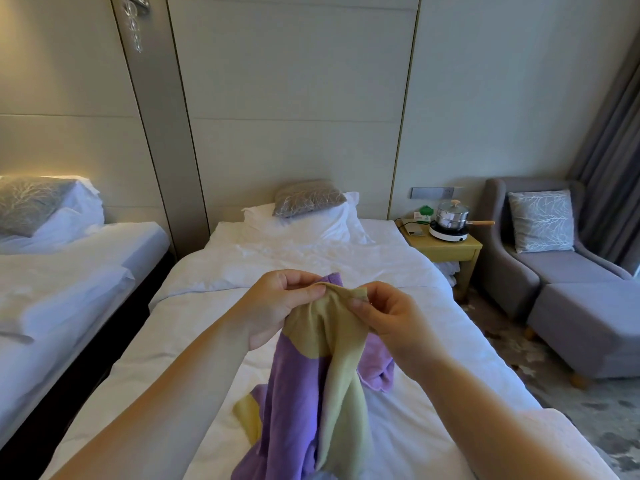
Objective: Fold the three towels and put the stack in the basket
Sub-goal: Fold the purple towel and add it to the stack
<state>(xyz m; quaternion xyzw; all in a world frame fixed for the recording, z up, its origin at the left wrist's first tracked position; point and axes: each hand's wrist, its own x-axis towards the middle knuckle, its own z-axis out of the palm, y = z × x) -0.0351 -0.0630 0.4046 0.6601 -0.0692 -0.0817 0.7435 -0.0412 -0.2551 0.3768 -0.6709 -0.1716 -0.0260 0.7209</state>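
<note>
A purple and yellow-green towel [325, 382] hangs above the white bed [194, 368], held up by its top edge. My left hand [277, 303] pinches that edge on the left, and my right hand [384, 317] pinches it on the right, the two hands close together. The towel's lower end trails onto the bed. A second purple cloth [379, 362] lies crumpled on the bed behind the held towel, under my right hand. No basket is in view.
Pillows [311, 209] lie at the head of the bed. A second bed [69, 271] stands to the left. On the right are a yellow nightstand [446, 249] with a pot on a cooker [450, 220], and a grey armchair [540, 244] with footstool [588, 323].
</note>
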